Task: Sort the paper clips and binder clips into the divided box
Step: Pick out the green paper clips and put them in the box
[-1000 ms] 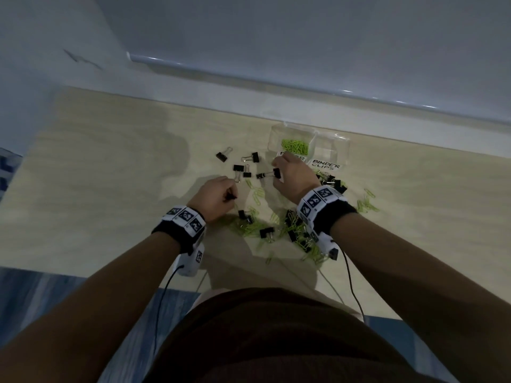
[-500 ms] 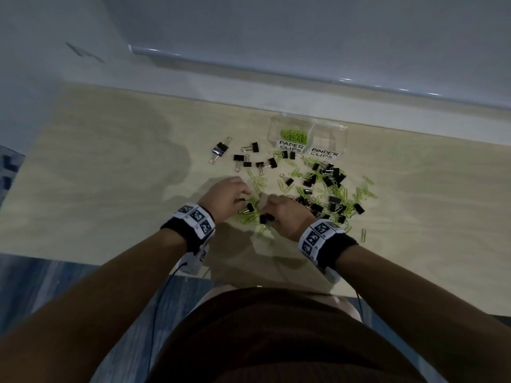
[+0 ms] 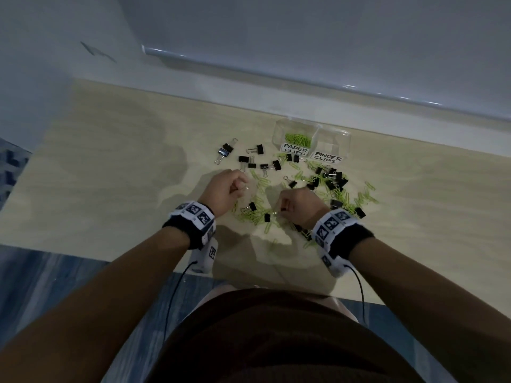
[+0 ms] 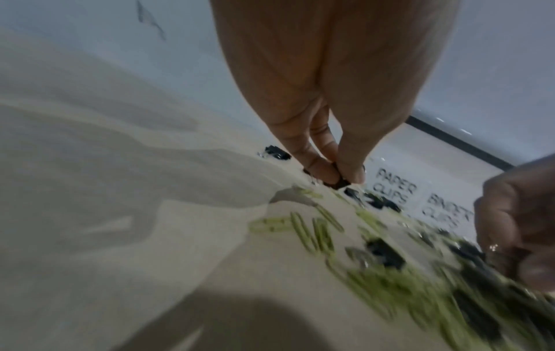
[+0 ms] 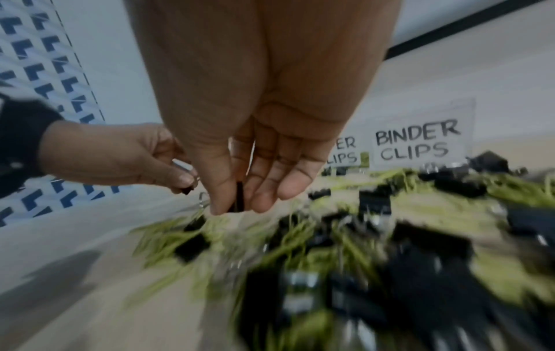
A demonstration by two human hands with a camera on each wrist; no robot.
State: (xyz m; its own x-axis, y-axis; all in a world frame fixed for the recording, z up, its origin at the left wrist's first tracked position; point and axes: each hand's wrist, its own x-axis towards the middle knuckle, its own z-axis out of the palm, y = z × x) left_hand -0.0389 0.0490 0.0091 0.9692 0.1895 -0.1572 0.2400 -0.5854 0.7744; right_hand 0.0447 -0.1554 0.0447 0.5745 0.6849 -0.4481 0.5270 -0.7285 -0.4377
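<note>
We see the left hand (image 3: 226,189) pinching a black binder clip (image 4: 337,183) and the right hand (image 3: 300,207) pinching another clip (image 5: 239,199) above the tabletop (image 3: 110,175); the divided box (image 3: 336,139) stands beyond, its left compartment holding paper clips (image 3: 298,139).

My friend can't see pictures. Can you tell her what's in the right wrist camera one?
A right hand pinches a black binder clip above a blurry heap of green paper clips and black clips. The left hand beside it pinches another small black clip, and a clear box labelled BINDER CLIPS stands behind.
</note>
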